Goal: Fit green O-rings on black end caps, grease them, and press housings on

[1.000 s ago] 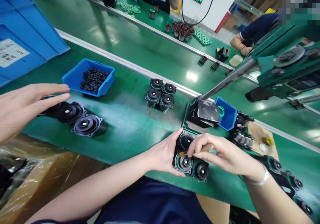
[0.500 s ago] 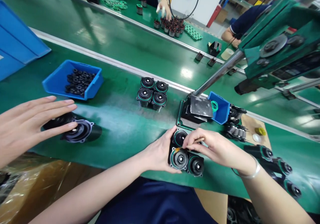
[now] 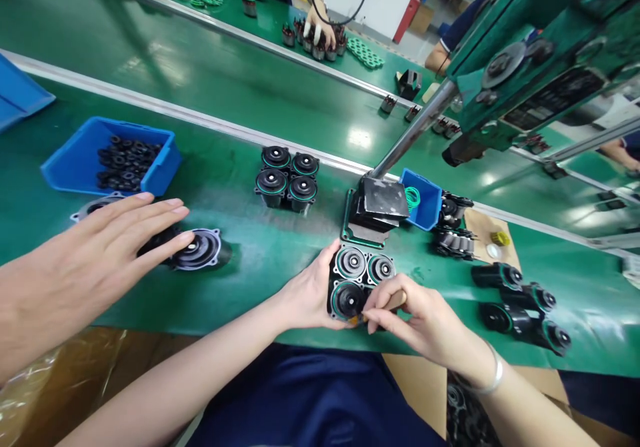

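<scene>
My left hand (image 3: 306,295) is wrapped around the left side of a tight group of round black housings (image 3: 349,298) with green sealing rings and stepped centres. Pinched in my right hand (image 3: 417,310) is a small brush (image 3: 399,300) with a wooden handle. Its orange tip reaches the front edge of the lower-left housing. My right fingers cover much of the lower-right housing. Just behind the group stands the black block (image 3: 383,197) on the press base.
Another person's hand (image 3: 115,244) spreads over housings at left. A blue bin (image 3: 160,170) holds black rings; a smaller blue bin (image 3: 430,210) holds green rings. More housings (image 3: 273,184) stand behind, others (image 3: 500,317) lie right. A green press (image 3: 520,67) overhangs the right.
The brush tip has gone from the back rim of a front housing to the front edge of the group. The other person's hand has moved right. The whole view has shifted.
</scene>
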Action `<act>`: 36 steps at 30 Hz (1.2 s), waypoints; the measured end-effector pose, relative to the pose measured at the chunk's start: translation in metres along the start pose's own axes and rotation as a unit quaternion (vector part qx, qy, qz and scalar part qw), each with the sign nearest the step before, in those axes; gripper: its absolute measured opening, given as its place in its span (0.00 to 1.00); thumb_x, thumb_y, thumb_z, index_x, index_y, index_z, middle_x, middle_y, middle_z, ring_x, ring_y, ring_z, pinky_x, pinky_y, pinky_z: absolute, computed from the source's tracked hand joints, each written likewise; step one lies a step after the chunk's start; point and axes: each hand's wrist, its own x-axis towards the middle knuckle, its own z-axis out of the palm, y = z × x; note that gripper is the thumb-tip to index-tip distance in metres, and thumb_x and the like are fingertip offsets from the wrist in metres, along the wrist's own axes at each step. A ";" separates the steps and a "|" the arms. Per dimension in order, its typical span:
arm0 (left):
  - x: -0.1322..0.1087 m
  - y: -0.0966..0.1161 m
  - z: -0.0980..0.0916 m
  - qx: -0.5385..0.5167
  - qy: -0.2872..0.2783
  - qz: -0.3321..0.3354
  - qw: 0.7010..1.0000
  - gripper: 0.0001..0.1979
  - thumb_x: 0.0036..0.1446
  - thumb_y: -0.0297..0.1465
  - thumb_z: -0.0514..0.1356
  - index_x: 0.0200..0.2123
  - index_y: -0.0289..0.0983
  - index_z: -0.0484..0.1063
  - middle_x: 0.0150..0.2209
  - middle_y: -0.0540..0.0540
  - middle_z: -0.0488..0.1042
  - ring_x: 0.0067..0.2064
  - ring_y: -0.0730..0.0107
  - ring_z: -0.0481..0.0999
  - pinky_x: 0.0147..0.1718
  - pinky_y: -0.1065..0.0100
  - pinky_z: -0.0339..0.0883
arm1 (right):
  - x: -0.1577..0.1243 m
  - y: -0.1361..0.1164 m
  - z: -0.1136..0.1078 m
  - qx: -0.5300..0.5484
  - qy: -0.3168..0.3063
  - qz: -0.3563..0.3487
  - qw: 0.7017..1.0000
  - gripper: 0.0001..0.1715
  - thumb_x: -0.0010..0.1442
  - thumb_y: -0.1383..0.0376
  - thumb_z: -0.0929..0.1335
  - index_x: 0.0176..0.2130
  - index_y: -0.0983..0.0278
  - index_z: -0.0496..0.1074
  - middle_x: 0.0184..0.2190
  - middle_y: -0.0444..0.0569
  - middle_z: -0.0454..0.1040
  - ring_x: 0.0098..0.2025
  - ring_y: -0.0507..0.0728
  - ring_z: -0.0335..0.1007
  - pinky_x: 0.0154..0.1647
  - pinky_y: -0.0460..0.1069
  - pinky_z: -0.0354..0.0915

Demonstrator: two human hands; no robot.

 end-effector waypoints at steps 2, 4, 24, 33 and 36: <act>-0.006 0.006 -0.022 0.000 0.022 -0.012 1.000 0.76 0.34 0.40 0.77 0.70 0.37 0.22 0.70 0.24 0.45 0.68 0.29 0.53 0.61 0.38 0.63 | -0.003 0.002 0.011 0.040 0.053 -0.029 0.997 0.06 0.66 0.65 0.67 0.38 0.62 0.63 0.32 0.45 0.78 0.33 0.48 0.78 0.33 0.42 0.72; -0.026 0.010 -0.070 0.009 0.064 -0.030 0.997 0.68 0.36 0.40 0.75 0.71 0.33 0.34 0.71 0.27 0.45 0.70 0.30 0.46 0.62 0.41 0.61 | -0.005 0.002 0.019 0.061 0.118 -0.071 0.989 0.07 0.66 0.70 0.67 0.39 0.62 0.62 0.36 0.47 0.77 0.33 0.49 0.79 0.33 0.42 0.74; -0.015 0.016 -0.017 -0.061 0.047 -0.051 0.996 0.67 0.39 0.47 0.73 0.70 0.39 0.30 0.69 0.31 0.50 0.69 0.34 0.53 0.63 0.36 0.58 | -0.013 -0.038 0.024 -0.358 -0.002 -0.317 0.878 0.15 0.66 0.74 0.58 0.34 0.67 0.70 0.32 0.55 0.78 0.36 0.57 0.75 0.37 0.52 0.74; -0.006 -0.003 -0.006 -0.008 0.001 -0.011 1.000 0.76 0.35 0.43 0.77 0.68 0.39 0.20 0.68 0.23 0.45 0.68 0.32 0.56 0.62 0.36 0.59 | -0.037 -0.003 -0.022 -0.237 0.157 -0.217 0.934 0.13 0.66 0.73 0.62 0.48 0.61 0.66 0.45 0.52 0.77 0.47 0.55 0.76 0.47 0.51 0.75; -0.007 0.006 -0.014 0.010 0.000 -0.010 1.000 0.74 0.37 0.42 0.76 0.69 0.41 0.21 0.69 0.24 0.41 0.70 0.31 0.50 0.63 0.33 0.54 | -0.038 0.025 -0.030 -0.048 0.288 -0.107 0.950 0.10 0.65 0.73 0.64 0.44 0.60 0.62 0.45 0.49 0.74 0.41 0.51 0.78 0.42 0.47 0.76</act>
